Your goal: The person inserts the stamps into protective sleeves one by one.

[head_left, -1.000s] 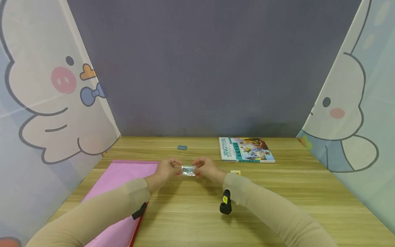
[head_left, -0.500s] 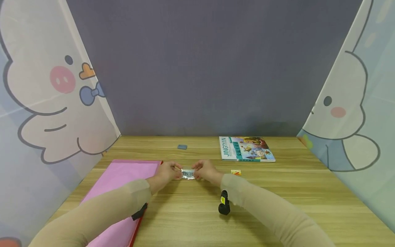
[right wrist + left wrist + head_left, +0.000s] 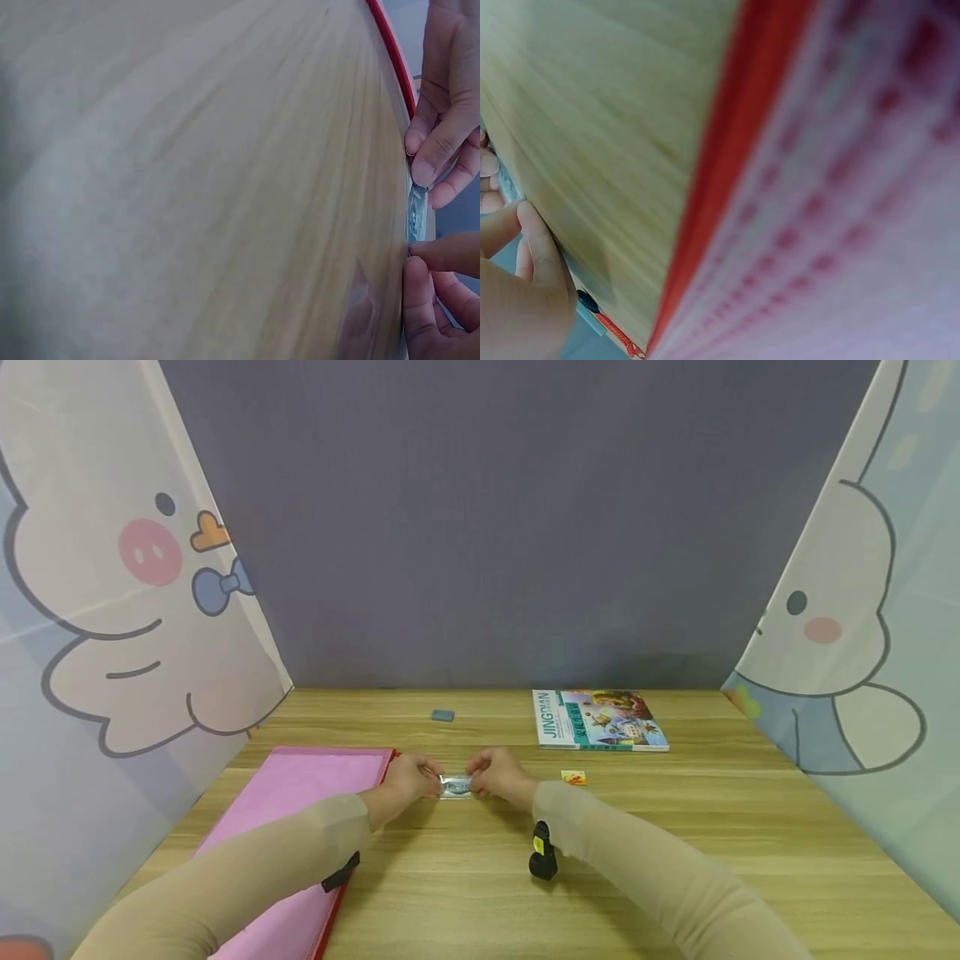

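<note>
A small shiny silver packet point(image 3: 455, 787) with dark print lies flat, close over the table between my two hands. My left hand point(image 3: 408, 781) pinches its left end between thumb and fingers. At the opposite end my right hand point(image 3: 501, 775) pinches it the same way. In the right wrist view, the packet point(image 3: 417, 214) shows silver and greenish between the two sets of fingertips. The left wrist view has my left hand point(image 3: 536, 277) at the lower left edge, with a sliver of the packet point(image 3: 507, 184) beyond the fingertips.
A pink folder point(image 3: 315, 785) with a red zip edge lies under my left forearm. Behind the hands is a small blue-grey block point(image 3: 442, 715). A picture book point(image 3: 600, 721) lies at the back right, and a small yellow card point(image 3: 573, 777) is right of my right hand.
Both hands have lowered the packet slightly toward the tabletop and nearer to me, and it appears flatter. The yellow card, partly covered by the right arm before, now shows fully.
</note>
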A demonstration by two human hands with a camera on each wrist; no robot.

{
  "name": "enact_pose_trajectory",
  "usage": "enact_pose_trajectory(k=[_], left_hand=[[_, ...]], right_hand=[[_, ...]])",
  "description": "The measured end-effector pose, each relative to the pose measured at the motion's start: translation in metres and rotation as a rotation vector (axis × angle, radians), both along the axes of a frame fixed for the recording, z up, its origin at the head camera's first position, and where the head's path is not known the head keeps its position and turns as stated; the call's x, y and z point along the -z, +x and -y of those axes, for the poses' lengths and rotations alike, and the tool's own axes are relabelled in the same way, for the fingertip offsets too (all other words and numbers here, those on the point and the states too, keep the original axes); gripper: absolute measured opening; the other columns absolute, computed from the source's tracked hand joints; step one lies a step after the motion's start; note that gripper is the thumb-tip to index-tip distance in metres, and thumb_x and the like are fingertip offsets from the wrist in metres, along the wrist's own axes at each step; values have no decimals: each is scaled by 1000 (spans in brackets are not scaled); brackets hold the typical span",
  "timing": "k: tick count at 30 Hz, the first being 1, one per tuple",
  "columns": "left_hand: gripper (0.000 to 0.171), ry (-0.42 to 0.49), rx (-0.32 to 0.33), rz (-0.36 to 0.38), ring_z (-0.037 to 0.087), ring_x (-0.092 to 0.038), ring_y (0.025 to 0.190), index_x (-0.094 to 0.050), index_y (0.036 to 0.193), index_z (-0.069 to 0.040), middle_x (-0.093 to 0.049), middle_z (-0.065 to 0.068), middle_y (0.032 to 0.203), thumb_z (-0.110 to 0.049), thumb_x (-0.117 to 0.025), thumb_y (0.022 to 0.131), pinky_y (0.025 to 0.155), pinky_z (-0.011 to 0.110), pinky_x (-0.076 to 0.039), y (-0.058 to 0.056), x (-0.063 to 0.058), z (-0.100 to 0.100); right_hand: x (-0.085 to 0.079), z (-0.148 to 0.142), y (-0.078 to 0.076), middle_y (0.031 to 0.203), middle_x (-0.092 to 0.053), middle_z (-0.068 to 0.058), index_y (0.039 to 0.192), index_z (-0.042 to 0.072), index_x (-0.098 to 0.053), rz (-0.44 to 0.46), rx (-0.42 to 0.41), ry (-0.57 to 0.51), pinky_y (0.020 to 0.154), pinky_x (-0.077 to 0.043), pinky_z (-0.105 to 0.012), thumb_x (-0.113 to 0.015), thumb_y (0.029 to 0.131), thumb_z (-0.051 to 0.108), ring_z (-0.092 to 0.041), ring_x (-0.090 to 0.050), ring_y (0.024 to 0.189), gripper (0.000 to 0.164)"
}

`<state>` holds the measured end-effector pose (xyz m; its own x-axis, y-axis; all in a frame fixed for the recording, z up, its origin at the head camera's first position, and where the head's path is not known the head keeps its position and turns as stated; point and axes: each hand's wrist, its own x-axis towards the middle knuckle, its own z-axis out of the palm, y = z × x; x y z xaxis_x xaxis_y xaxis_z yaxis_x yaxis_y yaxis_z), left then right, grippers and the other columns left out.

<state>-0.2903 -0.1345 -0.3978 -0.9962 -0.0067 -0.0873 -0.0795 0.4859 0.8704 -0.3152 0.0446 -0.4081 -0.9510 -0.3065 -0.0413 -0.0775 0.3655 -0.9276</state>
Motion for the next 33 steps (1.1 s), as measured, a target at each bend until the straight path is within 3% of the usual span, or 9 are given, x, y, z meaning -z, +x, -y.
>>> enact_pose_trajectory(k=[11,26,33], left_hand=[[19,-86,-13,36,12,-61,59,-67,89,3,-64,8,74,10,-76,74,57,23,-56,-4,-1,-1],[20,-33,1,72,12,-62,63,-66,94,6,-65,9,79,11,-73,76,62,25,-58,-4,-3,2],[22,23,22,97,13,-62,66,-65,97,7,-64,10,80,11,-73,77,64,25,-59,-6,-1,4]], right_hand=[[-1,-1,0,75,-59,-4,95,-7,-68,-11,-15,55,55,-54,-20,-71,76,-11,-10,-55,61,20],[2,-1,-3,73,-60,-1,92,-6,-71,-4,-15,69,56,-52,-19,-73,78,-7,-9,-55,61,14],[-1,-7,-3,88,-67,-8,100,-3,-70,88,-29,6,65,-57,-24,-71,81,-2,-14,-62,70,20]])
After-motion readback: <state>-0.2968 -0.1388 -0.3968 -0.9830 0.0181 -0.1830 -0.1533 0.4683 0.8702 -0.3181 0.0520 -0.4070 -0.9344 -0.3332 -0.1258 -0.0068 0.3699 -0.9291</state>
